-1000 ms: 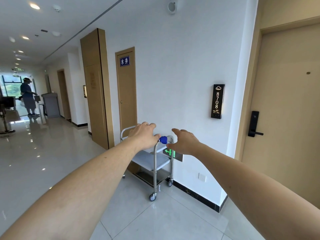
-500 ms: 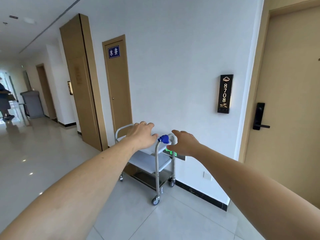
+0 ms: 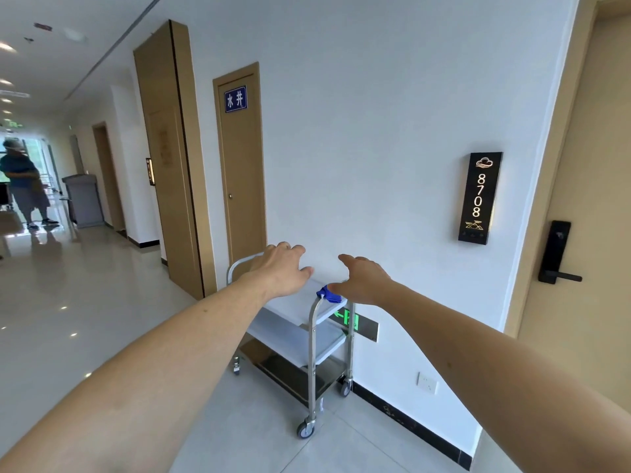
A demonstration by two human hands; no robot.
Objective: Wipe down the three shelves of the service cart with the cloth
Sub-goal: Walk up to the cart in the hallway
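Both arms stretched forward. Left hand (image 3: 285, 271) and right hand (image 3: 363, 279) with grip apart, fingers relaxed, holding nothing. Blue cloth (image 3: 328, 294) draped on near right corner of service cart (image 3: 312, 339), at its handle post, against white wall (image 3: 375, 131).

White wall (image 3: 368, 114) on the right side of a corridor, glossy pale tiled floor (image 3: 85, 319) below. Narrow tan door (image 3: 243, 172) with a blue sign (image 3: 235, 99) near its top. Black room plate (image 3: 480, 197) reading 8708, just left of a tan room door (image 3: 601, 199) with a black lock handle (image 3: 556, 254). Low on the wall, a green-lit exit sign (image 3: 358, 324) and a white socket (image 3: 426, 383) above the black skirting (image 3: 409, 425). Far down the corridor, a person in blue (image 3: 25, 182) standing beside a grey bin (image 3: 83, 199).
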